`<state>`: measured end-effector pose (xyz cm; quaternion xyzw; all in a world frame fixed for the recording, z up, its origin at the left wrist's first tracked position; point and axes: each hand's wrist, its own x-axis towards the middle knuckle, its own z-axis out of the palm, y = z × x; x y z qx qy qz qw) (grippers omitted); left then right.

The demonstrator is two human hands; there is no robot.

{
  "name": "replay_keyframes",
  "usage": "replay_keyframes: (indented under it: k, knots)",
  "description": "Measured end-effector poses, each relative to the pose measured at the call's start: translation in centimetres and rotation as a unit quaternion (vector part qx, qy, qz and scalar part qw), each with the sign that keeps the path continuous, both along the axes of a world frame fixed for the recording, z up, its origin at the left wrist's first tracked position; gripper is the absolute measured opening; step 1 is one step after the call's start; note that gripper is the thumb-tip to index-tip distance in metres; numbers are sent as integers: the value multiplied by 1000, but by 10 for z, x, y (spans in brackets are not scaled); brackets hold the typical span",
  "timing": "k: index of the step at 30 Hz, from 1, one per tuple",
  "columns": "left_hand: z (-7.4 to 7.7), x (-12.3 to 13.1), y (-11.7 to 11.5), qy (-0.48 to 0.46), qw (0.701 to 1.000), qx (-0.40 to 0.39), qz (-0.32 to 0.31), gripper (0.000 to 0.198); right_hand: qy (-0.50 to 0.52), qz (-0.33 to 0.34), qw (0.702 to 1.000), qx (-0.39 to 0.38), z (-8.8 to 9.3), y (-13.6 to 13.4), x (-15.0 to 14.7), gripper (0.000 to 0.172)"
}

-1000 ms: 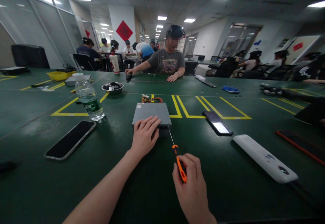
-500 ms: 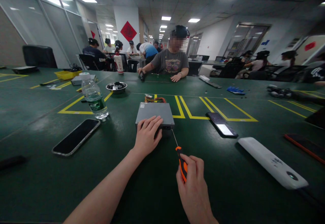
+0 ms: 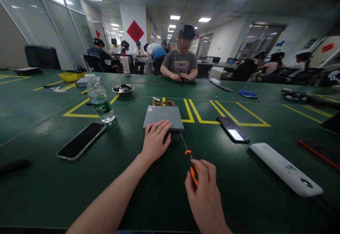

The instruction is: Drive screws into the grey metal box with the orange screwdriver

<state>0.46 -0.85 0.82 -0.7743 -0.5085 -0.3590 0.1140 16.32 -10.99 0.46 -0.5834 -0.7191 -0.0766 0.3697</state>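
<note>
A grey metal computer power supply unit (image 3: 164, 114) lies on the green table, its bundle of coloured cables (image 3: 166, 102) at the far side. My left hand (image 3: 156, 138) holds it, fingers over the top near the front edge and thumb down at the near face. In my right hand (image 3: 204, 188) is a screwdriver (image 3: 193, 166) with an orange and black handle, gripped between thumb and fingers. Its thin shaft points away from me, with the tip at the right corner of the unit's near face. Whether the tip sits in a screw is too small to tell.
Left of the unit are a water bottle (image 3: 102, 103), a phone (image 3: 82, 141) and a metal bowl (image 3: 123, 90) of small parts. To the right lie another phone (image 3: 233, 129) and a white oblong device (image 3: 287, 168). A person (image 3: 180, 62) sits across the table.
The view has shifted slightly. My hands, the unit and the screwdriver keep nearly the same arrangement. Across the table, the person's hands have come together, one having left a dark object at the left.
</note>
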Motion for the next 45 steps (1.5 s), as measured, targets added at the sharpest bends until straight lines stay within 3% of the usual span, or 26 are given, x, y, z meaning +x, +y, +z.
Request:
replay_keyframes:
  k: [5,13,20,28,35,41,45]
  knots:
    - [1,0,0,2,1000,4,0,36,9,20,1000,17,-4,-3,-3,26]
    - [1,1,0,7,1000,11,11,36,10,9,1000,-26,-2,-3,3,34]
    - [0,1,-1,8,1000,8,10,37,47,43,997,35,-4,-4,-3,26]
    - [0,1,0,5,1000,1,3,38,77,26,996,-42,0,-3,10,32]
    - [-1,0,1,9,1000,6,2,39,100,47,993,36,-1,-3,4,31]
    - [-4,-1,2,-4,1000,16,1,39,59,-11,998,-24,1,0,20,30]
    - [-8,-3,3,-48,998,34,20,34,56,11,998,-22,3,-4,14,33]
